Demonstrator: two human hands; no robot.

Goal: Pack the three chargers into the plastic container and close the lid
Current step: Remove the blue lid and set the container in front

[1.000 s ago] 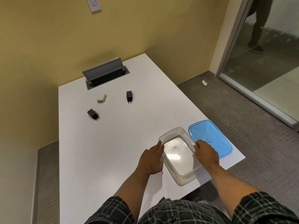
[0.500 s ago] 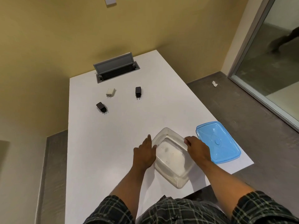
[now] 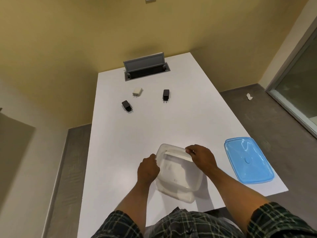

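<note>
A clear plastic container sits open near the front edge of the white table. My left hand grips its left rim, and my right hand grips its far right rim. The blue lid lies flat on the table to the right, apart from the container. Far up the table lie three chargers: a white charger, a black charger to its right, and another black charger nearer and to the left. Nothing is inside the container.
A grey cable hatch stands open at the table's far end against the yellow wall. Grey carpet lies on both sides, with a scrap of white paper on the floor at right. A glass partition runs along the right.
Both hands have slid the container to the left, away from the blue lid, and now hold its rim further forward. The camera has tilted up and shifted.
</note>
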